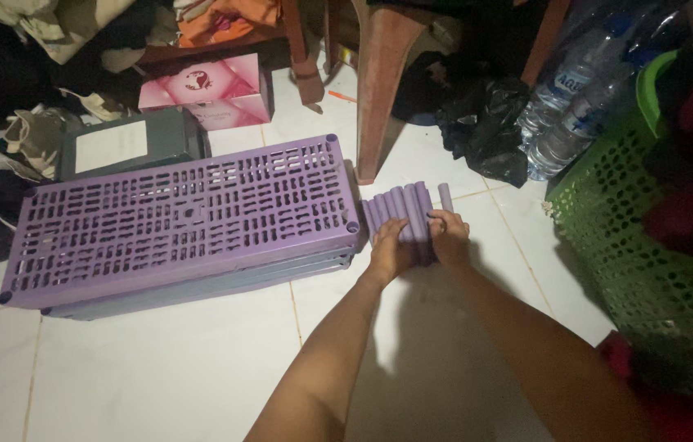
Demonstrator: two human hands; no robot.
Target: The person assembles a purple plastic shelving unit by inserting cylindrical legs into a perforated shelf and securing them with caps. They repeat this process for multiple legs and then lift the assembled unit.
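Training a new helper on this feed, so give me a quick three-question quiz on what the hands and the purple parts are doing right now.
1. True or false: both hands rest on the bundle of purple tubes.
2. The tubes lie: A) on top of the purple slotted shelves, B) on the floor beside the shelves' right end, C) in the green basket.
3. What stands behind the tubes?

Key: 1. true: left hand, right hand. 2. B. 3. A brown plastic chair leg.
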